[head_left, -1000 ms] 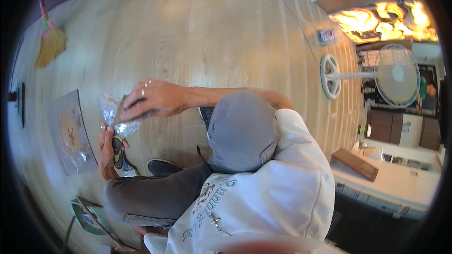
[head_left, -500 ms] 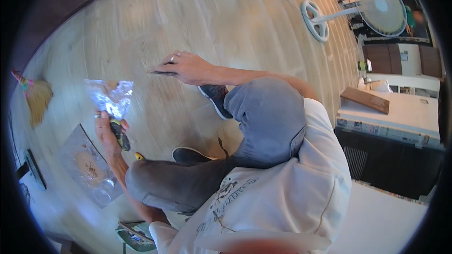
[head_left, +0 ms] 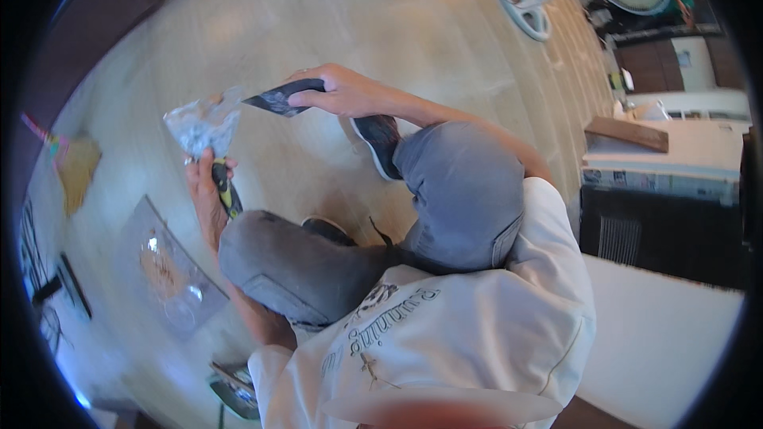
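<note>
In my left hand is a putty knife, its wide shiny blade pointing away from me. Its handle is black and yellow, with my fingers wrapped round it. A small brownish lump lies near the blade's far edge. My right hand grips a flat black spreader, thumb on its face and fingers behind. Smears of pale filler mark the spreader. Its tip points left, close to the corner of the putty knife's blade; whether they touch I cannot tell. Both tools are held above the wood-plank floor.
On the left, a grey sheet on the floor bears brown material and a clear round container. A straw broom lies beyond it. A white fan stands far right. A brown board rests on a white surface at right.
My right hand has risen from near the floor and turned, bringing the spreader beside the putty knife. My left hand has moved slightly right and away from me. The view has shifted a little.
</note>
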A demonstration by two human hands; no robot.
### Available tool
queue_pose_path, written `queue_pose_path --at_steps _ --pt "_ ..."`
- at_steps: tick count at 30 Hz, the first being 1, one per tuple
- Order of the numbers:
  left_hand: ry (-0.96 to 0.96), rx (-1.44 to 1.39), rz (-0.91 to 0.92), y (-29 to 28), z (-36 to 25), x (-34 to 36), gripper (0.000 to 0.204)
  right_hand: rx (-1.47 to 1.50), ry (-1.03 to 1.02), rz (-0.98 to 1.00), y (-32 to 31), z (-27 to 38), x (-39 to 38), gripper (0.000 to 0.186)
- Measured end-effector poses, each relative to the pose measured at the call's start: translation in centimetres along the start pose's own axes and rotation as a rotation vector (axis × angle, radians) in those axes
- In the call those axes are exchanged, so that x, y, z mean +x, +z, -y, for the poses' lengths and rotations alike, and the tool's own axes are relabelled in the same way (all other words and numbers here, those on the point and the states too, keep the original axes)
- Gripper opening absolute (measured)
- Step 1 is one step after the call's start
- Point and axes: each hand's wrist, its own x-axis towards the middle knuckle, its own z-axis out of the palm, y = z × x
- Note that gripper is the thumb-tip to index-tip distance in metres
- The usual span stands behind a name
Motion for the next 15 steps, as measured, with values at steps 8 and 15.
queue_pose_path --at_steps 8,15 --pt "-0.099 0.304 0.05 0.2 -3.5 -0.1 0.039 -0.274 -0.271 -0.106 -0.6 -4.4 1.8 0.036" --pt "-0.051 0.303 0.162 1.0 -1.1 2.5 0.048 -0.955 -0.688 0.244 -3.0 -3.0 11.3 0.056"
